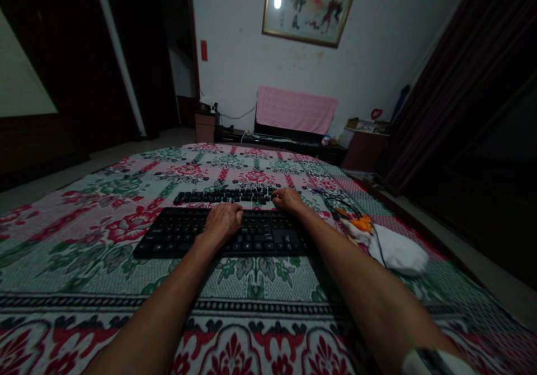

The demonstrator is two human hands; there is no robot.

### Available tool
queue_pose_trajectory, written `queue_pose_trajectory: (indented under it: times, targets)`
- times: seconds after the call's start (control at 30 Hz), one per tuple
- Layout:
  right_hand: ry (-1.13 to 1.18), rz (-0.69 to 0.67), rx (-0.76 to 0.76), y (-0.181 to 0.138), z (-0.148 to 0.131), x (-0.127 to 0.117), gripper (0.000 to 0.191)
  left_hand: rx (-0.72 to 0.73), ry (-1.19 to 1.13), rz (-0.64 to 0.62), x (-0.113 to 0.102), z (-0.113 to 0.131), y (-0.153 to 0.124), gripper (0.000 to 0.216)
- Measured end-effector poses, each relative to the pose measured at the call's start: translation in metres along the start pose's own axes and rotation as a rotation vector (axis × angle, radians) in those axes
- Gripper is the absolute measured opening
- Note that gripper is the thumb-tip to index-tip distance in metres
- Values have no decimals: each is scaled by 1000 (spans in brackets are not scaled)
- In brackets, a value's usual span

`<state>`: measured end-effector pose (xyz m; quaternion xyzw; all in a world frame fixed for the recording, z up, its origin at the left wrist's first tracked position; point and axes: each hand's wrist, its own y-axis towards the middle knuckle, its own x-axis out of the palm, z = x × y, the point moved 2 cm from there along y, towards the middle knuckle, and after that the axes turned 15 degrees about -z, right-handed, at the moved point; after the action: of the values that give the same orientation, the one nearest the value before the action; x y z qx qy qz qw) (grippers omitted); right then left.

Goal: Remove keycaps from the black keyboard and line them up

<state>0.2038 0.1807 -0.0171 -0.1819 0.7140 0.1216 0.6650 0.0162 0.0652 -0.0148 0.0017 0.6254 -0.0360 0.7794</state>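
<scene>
Two black keyboards lie on a bed with a floral cover (84,235). The near keyboard (176,234) is the larger one; the far keyboard (218,196) lies just behind it. My left hand (223,222) rests on the middle of the near keyboard with its fingers curled down onto the keys. My right hand (287,199) reaches further and sits at the right end of the far keyboard, fingers bent and touching it. Whether either hand grips anything is unclear in the dim light.
A white cloth (398,250) with an orange object (364,223) and a dark cable (344,204) lies on the bed to the right. Beyond the bed stand a low cabinet and a screen under a pink towel (296,109). Dark curtains hang on the right.
</scene>
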Motion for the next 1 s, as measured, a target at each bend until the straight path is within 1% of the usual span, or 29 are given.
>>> queue_pose_trajectory:
  times: [0.2,0.3,0.4,0.53,0.57,0.63,0.77,0.87,1.0]
  targets:
    - [22,2,-11,3,-1,-1,27,1,14,10,1,-1,-1,35]
    - [47,20,-11,-2,0,-5,27,7,10,15,1,-1,-1,35]
    - [174,73,-24,-14,5,-9,29,19,13,18,1,-1,-1,36]
    - [388,122,-114,-40,13,-12,25,7,16,-6,1,0,0,37]
    - [430,102,-145,-47,14,-13,25,2,15,-11,0,0,0,37]
    - [504,16,-190,-60,15,-14,26,-6,15,-18,0,0,0,37]
    - [596,-118,-184,-80,15,-17,25,0,25,-17,1,-1,1,37]
    - [584,-150,-170,-86,15,-18,22,13,37,-13,2,-1,1,38]
    - [570,-174,-201,-89,11,-20,23,18,45,-5,1,-1,0,38]
